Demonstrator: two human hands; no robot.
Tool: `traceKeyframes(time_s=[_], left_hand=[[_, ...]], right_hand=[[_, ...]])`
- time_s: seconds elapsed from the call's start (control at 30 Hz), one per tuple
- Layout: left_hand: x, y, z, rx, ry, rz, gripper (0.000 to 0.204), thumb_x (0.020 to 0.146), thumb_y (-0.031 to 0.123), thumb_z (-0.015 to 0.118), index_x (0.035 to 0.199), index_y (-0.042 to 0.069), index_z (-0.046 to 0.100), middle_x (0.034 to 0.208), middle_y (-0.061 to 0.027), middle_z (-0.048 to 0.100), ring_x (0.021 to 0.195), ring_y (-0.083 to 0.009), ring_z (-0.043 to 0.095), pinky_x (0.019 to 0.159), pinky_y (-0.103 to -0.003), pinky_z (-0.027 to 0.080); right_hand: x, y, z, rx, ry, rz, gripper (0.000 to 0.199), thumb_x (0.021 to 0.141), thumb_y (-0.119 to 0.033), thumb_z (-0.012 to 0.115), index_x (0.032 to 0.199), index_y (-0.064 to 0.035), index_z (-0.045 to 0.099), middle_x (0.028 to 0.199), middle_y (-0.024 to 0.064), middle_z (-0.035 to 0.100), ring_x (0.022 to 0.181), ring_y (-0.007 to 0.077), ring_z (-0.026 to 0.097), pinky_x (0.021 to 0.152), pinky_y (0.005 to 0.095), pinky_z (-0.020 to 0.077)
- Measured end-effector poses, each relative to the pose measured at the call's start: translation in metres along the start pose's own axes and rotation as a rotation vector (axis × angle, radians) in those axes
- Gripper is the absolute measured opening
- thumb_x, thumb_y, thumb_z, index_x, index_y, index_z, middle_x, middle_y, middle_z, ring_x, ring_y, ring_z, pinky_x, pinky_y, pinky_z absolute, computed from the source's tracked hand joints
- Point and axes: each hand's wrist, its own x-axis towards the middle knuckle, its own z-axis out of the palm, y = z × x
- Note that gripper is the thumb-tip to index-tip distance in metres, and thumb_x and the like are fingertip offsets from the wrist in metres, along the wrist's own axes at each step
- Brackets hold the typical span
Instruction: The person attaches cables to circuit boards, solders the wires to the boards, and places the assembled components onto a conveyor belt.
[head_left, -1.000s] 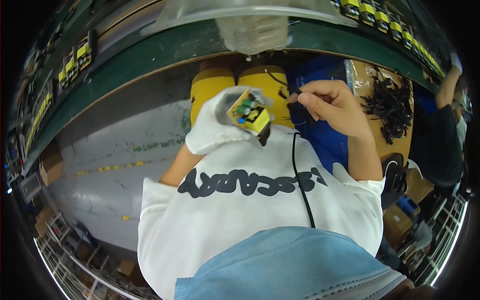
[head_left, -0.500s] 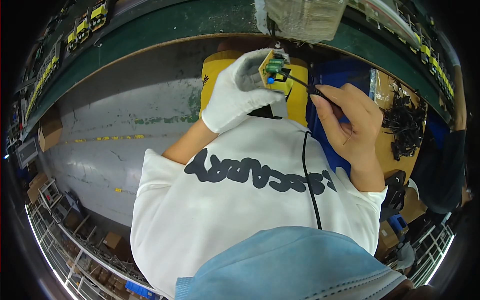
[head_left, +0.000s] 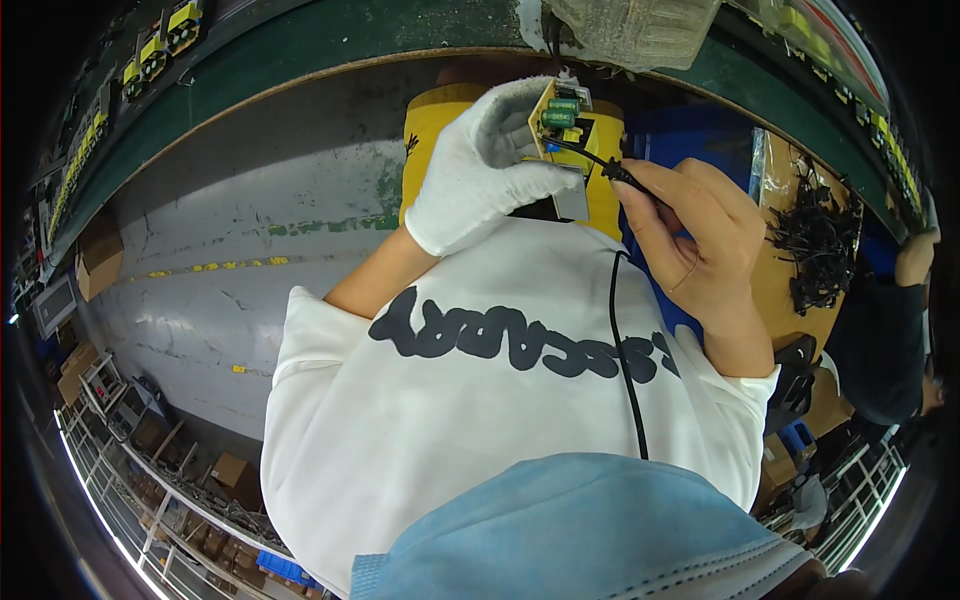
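Note:
My left hand (head_left: 470,175) wears a white glove and is closed on a small circuit board (head_left: 561,113) with green cylindrical capacitors, tilted on edge. In my bare right hand (head_left: 700,225), thumb and forefinger pinch a black cable (head_left: 612,168) at its thick ribbed collar. The cable's thinner end reaches left to the lower part of the board; whether it is attached there I cannot tell. A pale flat plate (head_left: 571,198) shows just below the gloved thumb. Behind my hands is a yellow seat (head_left: 425,130).
A green workbench edge (head_left: 330,75) curves across the top, with rows of circuit boards (head_left: 150,60) at left. A clear plastic bin (head_left: 640,30) stands above my hands. At right, black cables (head_left: 815,235) lie heaped on cardboard beside a blue crate (head_left: 690,150). A person's dark sleeve (head_left: 885,340) is farther right.
The board has risen slightly in view and turned, so its blue component is mostly hidden now. More of the cable collar shows past my right fingertips. Both hands keep their hold.

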Motion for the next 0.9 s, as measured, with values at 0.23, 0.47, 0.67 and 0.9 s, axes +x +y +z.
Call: traceKeyframes(time_s=[0.23,0.47,0.67,0.9], left_hand=[[0.003,-0.001,0.003,0.026,0.029,0.028,0.070,0.071,-0.003,0.078,0.132,-0.001,0.043,0.126,-0.0117,0.053,0.112,-0.0181,0.055,0.096,-0.032,0.048],[0.001,-0.002,0.003,-0.029,0.049,-0.019,0.067,0.075,-0.002,0.076,0.132,-0.001,0.041,0.126,-0.0117,0.052,0.111,-0.0179,0.055,0.095,-0.031,0.049],[0.000,-0.009,0.002,-0.104,0.035,-0.003,0.065,0.078,0.000,0.073,0.134,-0.001,0.039,0.126,-0.0112,0.052,0.111,-0.0172,0.055,0.094,-0.030,0.050],[0.000,-0.011,0.000,-0.109,0.015,-0.024,0.065,0.080,0.002,0.073,0.135,-0.001,0.038,0.127,-0.0108,0.051,0.111,-0.0174,0.055,0.093,-0.030,0.050]], right_hand=[[-0.001,-0.001,0.007,0.035,0.007,0.035,0.019,0.068,-0.001,0.078,0.085,-0.0014,0.068,0.060,0.0055,0.054,0.047,0.0167,0.049,0.042,0.0272,0.0354],[-0.003,0.004,0.018,0.109,0.080,0.065,0.017,0.071,0.001,0.076,0.086,-0.0011,0.067,0.056,0.0032,0.050,0.044,0.0126,0.045,0.040,0.0256,0.0315],[-0.004,0.005,0.019,0.084,0.081,0.020,0.018,0.071,0.001,0.076,0.087,-0.0010,0.067,0.056,0.0030,0.051,0.043,0.0123,0.044,0.040,0.0250,0.0313],[-0.006,0.003,0.021,0.194,0.075,0.132,0.015,0.073,0.001,0.075,0.086,0.0001,0.068,0.056,0.0033,0.052,0.043,0.0099,0.045,0.040,0.0228,0.0311]])
